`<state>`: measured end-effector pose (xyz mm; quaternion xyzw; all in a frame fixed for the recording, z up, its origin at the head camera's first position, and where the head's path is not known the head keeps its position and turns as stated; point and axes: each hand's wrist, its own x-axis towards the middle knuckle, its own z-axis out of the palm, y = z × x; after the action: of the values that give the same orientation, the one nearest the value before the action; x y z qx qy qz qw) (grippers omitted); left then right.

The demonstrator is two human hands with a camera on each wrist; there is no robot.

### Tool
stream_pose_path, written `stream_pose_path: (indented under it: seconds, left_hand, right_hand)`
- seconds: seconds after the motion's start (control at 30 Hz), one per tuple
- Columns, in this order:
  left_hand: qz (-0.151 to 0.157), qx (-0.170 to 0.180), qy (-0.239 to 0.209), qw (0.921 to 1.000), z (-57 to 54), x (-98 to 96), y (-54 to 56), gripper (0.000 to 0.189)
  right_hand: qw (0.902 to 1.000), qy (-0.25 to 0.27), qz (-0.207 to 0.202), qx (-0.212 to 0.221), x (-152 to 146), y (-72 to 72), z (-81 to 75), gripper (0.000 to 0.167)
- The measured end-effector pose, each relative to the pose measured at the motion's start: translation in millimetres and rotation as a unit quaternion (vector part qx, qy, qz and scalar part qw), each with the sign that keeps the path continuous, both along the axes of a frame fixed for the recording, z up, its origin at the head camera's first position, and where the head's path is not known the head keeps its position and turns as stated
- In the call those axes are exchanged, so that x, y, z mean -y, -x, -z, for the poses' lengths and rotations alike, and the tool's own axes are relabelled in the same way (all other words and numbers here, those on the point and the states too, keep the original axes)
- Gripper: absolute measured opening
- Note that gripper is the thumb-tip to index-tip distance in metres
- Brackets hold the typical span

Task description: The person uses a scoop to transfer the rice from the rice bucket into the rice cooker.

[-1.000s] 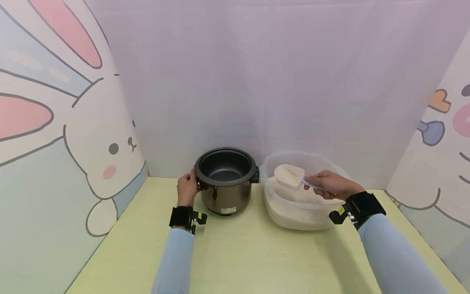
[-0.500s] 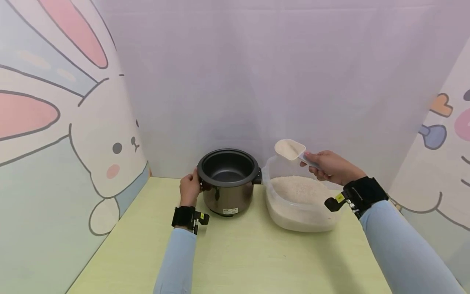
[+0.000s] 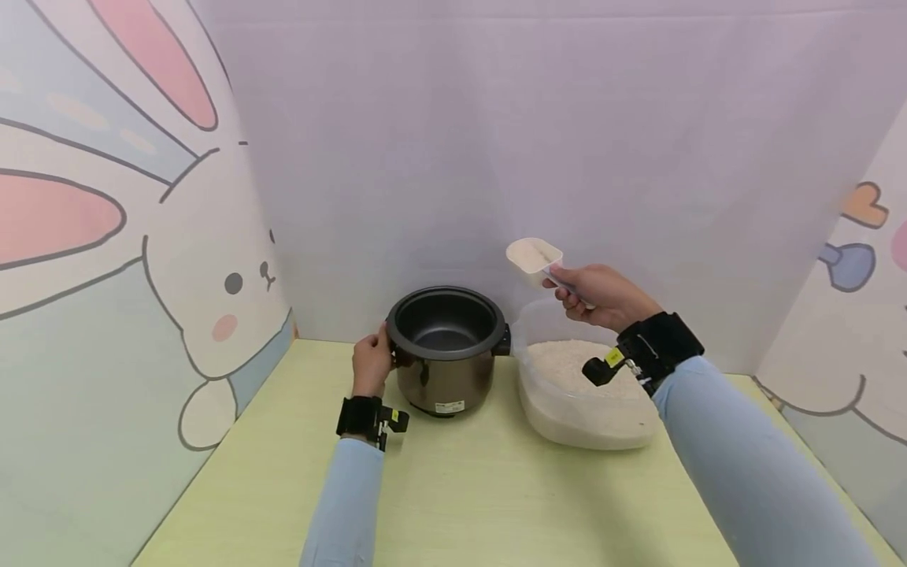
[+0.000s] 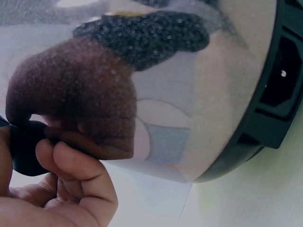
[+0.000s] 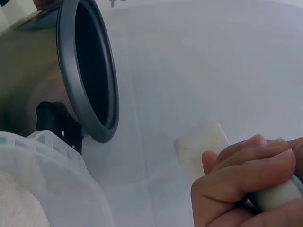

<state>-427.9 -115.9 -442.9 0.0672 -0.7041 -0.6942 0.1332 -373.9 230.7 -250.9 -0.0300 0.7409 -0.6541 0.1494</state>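
Head cam: R hand [image 3: 598, 295] has its fingers curled snug round the handle of a white scoop [image 3: 531, 253], no slack in the grip afaict. Scoop's up in the air, opening upward w/ pale grain in it, and from this angle it sits above the gap btwn the dark cooking pot [image 3: 442, 382] and the clear plastic tub [image 3: 538, 323]; can't tell how far fwd or back it is tho. L hand [image 3: 372, 362] is at the pot's left side, and the L wrist cam shows its fingers bent in, pinching a small black handle [image 4: 28, 146] there. Pot's upright on the pale yellow-green table [image 3: 460, 488], no lid on it, dark inside, w/ a white label [image 3: 449, 407] low on the front and another black handle [image 3: 502, 341] on the right. Tub's just beside it on the right, w/ a big heap of the same-looking grain [image 3: 567, 362]. R wrist cam has the scoop partly blocked by the fingers, pot and tub off to one side. Both arms have light blue sleeves [image 3: 751, 457] plus black wrist straps [image 3: 659, 346]. Bg is a pale lilac cloth [image 3: 496, 157], w/ a cartoon bunny panel [image 3: 205, 291] on the left.
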Motion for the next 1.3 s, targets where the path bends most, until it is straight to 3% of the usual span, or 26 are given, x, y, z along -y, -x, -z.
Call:
stream_pose_path:
  seconds: [0.23,0.63,1.3]
  left_hand:
    - [0.002,-0.004,-0.005,1.0,-0.4,-1.4,-1.9,0.048]
    - [0.002,-0.004,-0.01,0.9999,-1.2,-1.8,-2.6,0.047]
    - [0.002,-0.006,-0.011,0.9999,0.5,-4.4,-1.6,0.048]
  right_hand:
    - [0.9996,-0.008,0.019,-0.021,23,2.5,-0.1,0.034]
    - [0.9902,-0.09,0.041,-0.099,40,7.6,13.0,0.039]
    - [0.9741,-0.163,0.064,-0.143,54,10.6,29.4,0.036]
